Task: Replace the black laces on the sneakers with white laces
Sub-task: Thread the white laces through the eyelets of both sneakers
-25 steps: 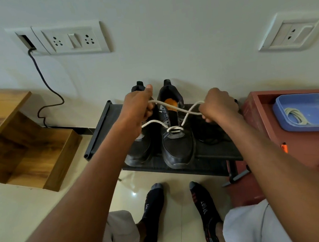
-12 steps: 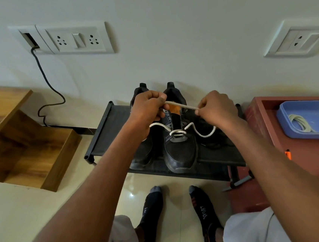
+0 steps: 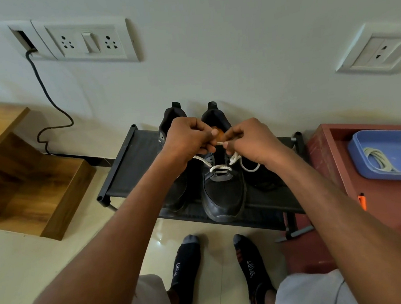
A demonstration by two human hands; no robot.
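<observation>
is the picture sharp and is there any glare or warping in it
Head view: mostly sharp; wide-angle warping tilts the wall sockets and stretches both forearms; small glare spot on the floor tile; soft, even light, faint shadows; left hand and right hand crisp on the white lace.

Two black sneakers (image 3: 223, 193) side by side on a low dark shoe rack (image 3: 132, 168) against the wall, left hand (image 3: 186, 138) and right hand (image 3: 249, 139) close together above the right-side shoe, both pinching a white lace (image 3: 218, 167) threaded through its lowest eyelets, blue tray (image 3: 391, 158) with coiled white lace on a red stand to the right, socked feet on the floor below
</observation>
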